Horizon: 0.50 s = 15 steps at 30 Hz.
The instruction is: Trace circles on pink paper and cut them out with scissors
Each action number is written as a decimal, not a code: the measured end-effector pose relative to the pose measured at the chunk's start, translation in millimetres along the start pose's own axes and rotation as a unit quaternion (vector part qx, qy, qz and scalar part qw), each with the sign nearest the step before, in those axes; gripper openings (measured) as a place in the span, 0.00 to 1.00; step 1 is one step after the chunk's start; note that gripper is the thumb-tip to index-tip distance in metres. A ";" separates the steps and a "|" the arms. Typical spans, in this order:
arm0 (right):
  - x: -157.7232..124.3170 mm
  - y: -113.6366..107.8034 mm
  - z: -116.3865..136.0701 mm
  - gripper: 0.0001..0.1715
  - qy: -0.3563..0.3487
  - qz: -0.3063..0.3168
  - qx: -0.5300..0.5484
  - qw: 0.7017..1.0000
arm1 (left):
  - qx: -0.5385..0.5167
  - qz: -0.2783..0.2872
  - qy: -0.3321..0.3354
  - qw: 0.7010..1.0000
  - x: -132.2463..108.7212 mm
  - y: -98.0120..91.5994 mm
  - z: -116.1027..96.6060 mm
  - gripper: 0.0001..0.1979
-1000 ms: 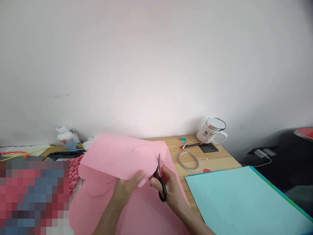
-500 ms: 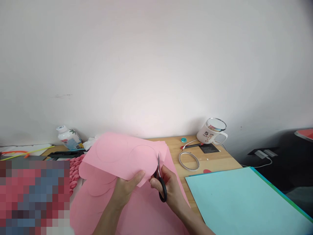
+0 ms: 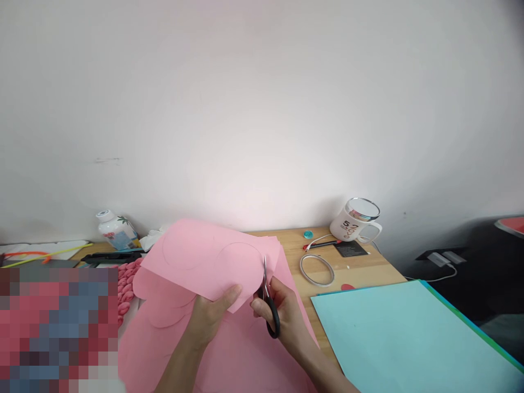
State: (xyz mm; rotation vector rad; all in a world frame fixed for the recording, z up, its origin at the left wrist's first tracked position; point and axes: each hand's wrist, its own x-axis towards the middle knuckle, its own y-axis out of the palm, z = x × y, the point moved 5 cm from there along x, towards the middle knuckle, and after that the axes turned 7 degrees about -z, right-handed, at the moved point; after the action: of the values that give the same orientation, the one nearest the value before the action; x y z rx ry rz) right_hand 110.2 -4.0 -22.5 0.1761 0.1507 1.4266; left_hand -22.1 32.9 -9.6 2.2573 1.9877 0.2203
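Observation:
My left hand (image 3: 215, 316) pinches the lower edge of a pink paper sheet (image 3: 204, 256), thumb on top and fingers hidden beneath. Faint drawn circles show on the sheet. In my right hand (image 3: 282, 308) is a pair of scissors (image 3: 271, 314) with black handles, its blades pointing away from me at the sheet's right part, by the edge of the right-hand circle. Beneath the held sheet lie more pink papers (image 3: 254, 355), and round-edged pink pieces (image 3: 164, 311) overlap at the left.
Right of the pink paper are light blue sheets (image 3: 401, 333), a coiled white cable (image 3: 317, 270) and a white mug (image 3: 354, 221). A white bottle (image 3: 117, 229) leans near the wall at left, behind a pink knitted item (image 3: 126, 286).
The scissors blades look slightly closer together. The held sheet's left end has shifted a little right; both hands stay nearly in place.

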 end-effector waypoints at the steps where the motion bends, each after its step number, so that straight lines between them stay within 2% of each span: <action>1: 0.2 0.4 0.2 0.11 0.000 0.000 0.002 1.000 | -0.003 0.000 0.001 1.000 0.2 -0.3 0.1 0.16; 7: 0.8 0.5 -0.9 0.10 0.010 -0.007 -0.002 1.000 | -0.010 -0.019 0.000 1.000 0.1 -2.2 0.1 0.23; 15: -0.7 1.7 -0.3 0.07 0.022 -0.014 -0.014 1.000 | -0.031 -0.036 -0.021 0.999 -1.5 -2.1 -1.2 0.26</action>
State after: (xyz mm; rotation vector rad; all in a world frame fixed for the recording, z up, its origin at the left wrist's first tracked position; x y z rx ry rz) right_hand 108.3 -4.5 -22.4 0.1201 0.1687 1.4054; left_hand -24.6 31.7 -8.8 2.1297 2.0085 0.2230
